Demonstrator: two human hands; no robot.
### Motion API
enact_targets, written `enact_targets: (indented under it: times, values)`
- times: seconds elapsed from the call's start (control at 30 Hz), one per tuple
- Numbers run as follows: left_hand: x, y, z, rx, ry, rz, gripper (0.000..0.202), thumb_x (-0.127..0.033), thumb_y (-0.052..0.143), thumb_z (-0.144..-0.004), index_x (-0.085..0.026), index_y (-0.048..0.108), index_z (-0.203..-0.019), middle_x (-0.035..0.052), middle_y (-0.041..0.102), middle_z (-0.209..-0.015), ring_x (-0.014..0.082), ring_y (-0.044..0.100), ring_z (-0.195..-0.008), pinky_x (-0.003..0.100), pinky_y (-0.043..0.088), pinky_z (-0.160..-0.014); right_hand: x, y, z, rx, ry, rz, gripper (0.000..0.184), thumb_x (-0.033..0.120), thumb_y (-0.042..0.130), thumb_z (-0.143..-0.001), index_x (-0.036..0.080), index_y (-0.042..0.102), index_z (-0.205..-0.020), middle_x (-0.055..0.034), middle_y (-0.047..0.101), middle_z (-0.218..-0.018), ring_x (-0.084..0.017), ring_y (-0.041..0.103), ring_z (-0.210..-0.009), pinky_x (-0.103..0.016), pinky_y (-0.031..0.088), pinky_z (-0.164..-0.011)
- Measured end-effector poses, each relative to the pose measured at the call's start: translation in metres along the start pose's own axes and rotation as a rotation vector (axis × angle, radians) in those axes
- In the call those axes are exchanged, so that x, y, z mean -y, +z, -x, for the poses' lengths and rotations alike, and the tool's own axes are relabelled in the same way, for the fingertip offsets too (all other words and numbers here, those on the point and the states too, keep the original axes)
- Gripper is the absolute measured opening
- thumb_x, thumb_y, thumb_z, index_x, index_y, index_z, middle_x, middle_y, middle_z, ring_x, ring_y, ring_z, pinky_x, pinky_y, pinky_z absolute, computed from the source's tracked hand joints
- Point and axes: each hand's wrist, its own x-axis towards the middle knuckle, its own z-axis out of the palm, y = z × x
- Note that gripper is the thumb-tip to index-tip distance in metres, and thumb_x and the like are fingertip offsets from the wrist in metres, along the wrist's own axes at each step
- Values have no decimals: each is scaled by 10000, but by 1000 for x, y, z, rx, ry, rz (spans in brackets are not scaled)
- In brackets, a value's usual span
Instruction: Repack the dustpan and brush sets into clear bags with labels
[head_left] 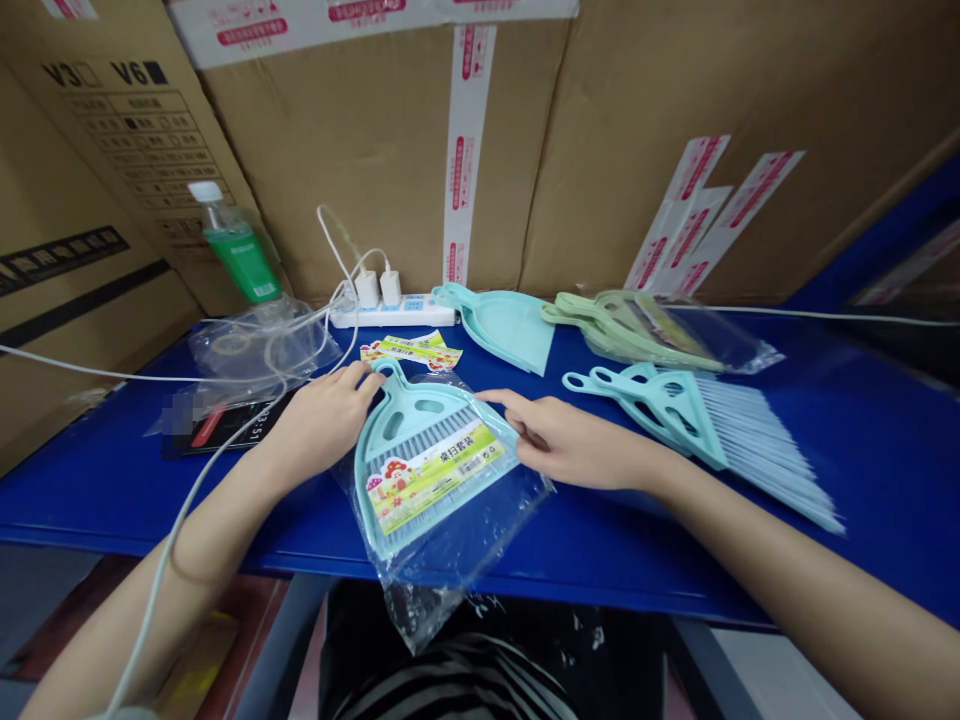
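Observation:
A light-blue dustpan [409,540] with a matching brush [420,450] nested in it lies in a clear plastic bag at the table's front edge. A printed paper label [442,475] runs across the bristles. My left hand [330,415] is closed at the handle end, its fingertips partly hidden. At the pan's right edge, my right hand [559,440] has its index finger stretched over the edge and its thumb lower down, closed on that side. The bag's loose end [420,610] hangs over the table edge.
Behind lie a light-blue dustpan [514,325], a bagged green set [645,330], and light-blue brushes [765,440] at right. Loose labels [412,350], a power strip [427,310], white cables [187,510], a phone [232,427] and a green bottle [240,255] are near large cardboard boxes [360,150].

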Motion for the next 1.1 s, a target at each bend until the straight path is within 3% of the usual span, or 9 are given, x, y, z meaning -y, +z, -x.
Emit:
enact_targets:
  times: [1.1]
  values:
    - [1, 0, 0, 7, 34, -11, 356, -95, 387, -900, -105, 602, -1183, 176, 639, -1205, 280, 697, -932, 406, 576, -811, -2, 1, 0, -3, -14, 23, 522, 109, 405, -777, 160, 441, -1295, -32, 675, -794, -131, 492, -513, -275, 351, -508]
